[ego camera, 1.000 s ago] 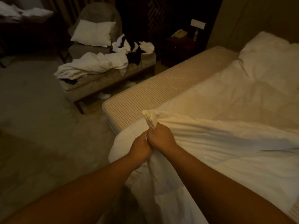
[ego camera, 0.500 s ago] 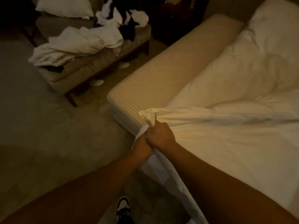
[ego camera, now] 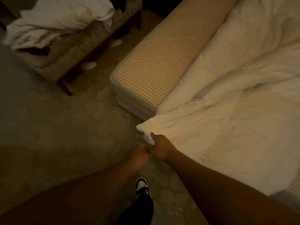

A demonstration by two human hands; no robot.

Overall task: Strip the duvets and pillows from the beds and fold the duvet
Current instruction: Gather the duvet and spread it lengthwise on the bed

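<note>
While both fists meet just off the foot corner of the bed, the right hand (ego camera: 159, 150) grasps the corner of the white duvet (ego camera: 227, 111), fingers curled round the bunched cloth. The left hand (ego camera: 139, 155) is clenched right against it, knuckles touching; whether it holds cloth too is hard to tell in the dim light. Most of the duvet lies rumpled across the bed, its near corner drawn past the edge over the carpet (ego camera: 56, 135). Beside it the striped mattress (ego camera: 155, 65) lies bare. A bench (ego camera: 68, 59) well apart carries a heap of white linen (ego camera: 53, 18). One black-and-white shoe (ego camera: 142, 186) stands below the hands.
</note>
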